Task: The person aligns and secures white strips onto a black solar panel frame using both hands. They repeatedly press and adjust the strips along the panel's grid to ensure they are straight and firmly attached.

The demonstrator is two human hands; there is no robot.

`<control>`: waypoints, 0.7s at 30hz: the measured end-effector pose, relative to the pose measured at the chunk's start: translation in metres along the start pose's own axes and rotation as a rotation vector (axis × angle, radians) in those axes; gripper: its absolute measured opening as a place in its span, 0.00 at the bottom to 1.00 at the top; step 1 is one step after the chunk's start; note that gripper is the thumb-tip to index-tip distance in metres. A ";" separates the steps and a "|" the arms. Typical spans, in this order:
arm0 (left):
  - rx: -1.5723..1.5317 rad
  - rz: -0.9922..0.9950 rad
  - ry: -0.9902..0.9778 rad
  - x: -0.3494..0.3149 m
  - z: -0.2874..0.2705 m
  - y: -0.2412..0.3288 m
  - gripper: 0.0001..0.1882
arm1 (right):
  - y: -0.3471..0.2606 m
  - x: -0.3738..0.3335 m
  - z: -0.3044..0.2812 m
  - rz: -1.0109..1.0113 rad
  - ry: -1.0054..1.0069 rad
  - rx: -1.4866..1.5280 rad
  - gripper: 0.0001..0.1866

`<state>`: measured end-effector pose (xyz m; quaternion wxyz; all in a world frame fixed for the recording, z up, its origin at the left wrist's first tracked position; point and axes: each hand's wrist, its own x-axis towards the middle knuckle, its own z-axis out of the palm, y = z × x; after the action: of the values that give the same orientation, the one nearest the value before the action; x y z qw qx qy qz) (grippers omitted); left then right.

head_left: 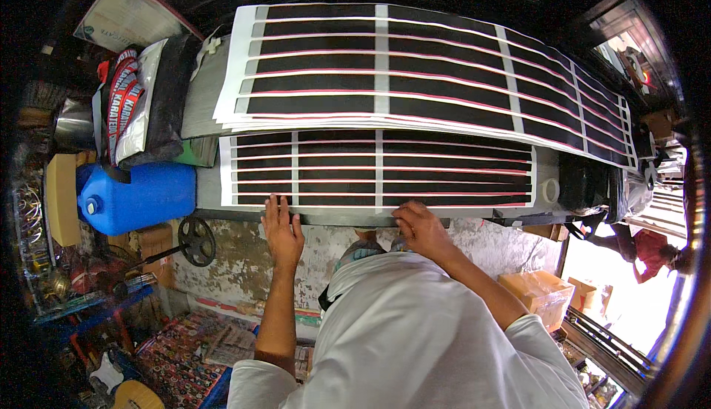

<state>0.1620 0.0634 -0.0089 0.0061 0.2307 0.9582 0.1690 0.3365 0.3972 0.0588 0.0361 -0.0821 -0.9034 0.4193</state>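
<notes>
A white sheet printed with long black strips and thin red lines [333,163] lies on the grey tabletop [548,168] in front of me. My left hand [283,235] rests with its fingers stretched out, the fingertips on the sheet's near edge. Further right, my right hand [424,230] has its fingers bent and drawn together at that same edge. Whatever may be between those fingers is hidden. Behind the near sheet lies a stack of larger sheets with the same black strips [444,75].
Left of the sheets stand a blue jerrycan [141,198] and a pile of packed material [152,105]. A roll of tape [549,190] lies right of the near sheet. Below the table are a black handwheel [196,241] and a cardboard box [539,296]. Another person [652,253] is at far right.
</notes>
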 end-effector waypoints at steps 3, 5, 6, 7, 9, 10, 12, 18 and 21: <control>0.031 -0.022 -0.034 0.001 0.000 -0.020 0.35 | -0.004 -0.013 0.002 0.058 -0.002 -0.027 0.09; 0.002 -0.073 0.013 0.003 -0.002 -0.024 0.36 | -0.005 -0.021 0.001 0.122 0.032 -0.035 0.08; 0.027 -0.062 -0.013 0.004 -0.003 -0.026 0.36 | -0.004 -0.025 0.001 0.154 0.048 -0.037 0.08; 0.055 -0.053 -0.041 0.002 -0.003 -0.029 0.37 | -0.002 -0.030 0.002 0.173 0.069 -0.033 0.07; 0.066 -0.034 -0.143 0.002 -0.001 -0.032 0.38 | 0.004 -0.036 0.002 0.214 0.117 -0.033 0.06; 0.045 -0.027 -0.131 0.002 -0.001 -0.033 0.38 | 0.002 -0.038 0.001 0.230 0.128 -0.036 0.06; 0.003 -0.015 -0.105 0.004 -0.001 -0.033 0.38 | 0.000 -0.041 -0.001 0.261 0.150 -0.041 0.06; -0.002 0.093 -0.194 0.010 -0.003 -0.018 0.39 | 0.007 -0.050 -0.003 0.236 0.186 -0.065 0.06; 0.040 0.185 -0.252 0.005 0.005 -0.014 0.40 | 0.007 -0.047 -0.002 0.243 0.176 -0.073 0.05</control>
<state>0.1523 0.0554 -0.0175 0.1062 0.3376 0.9276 0.1197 0.3840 0.3950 0.0547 0.0612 -0.2286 -0.8948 0.3787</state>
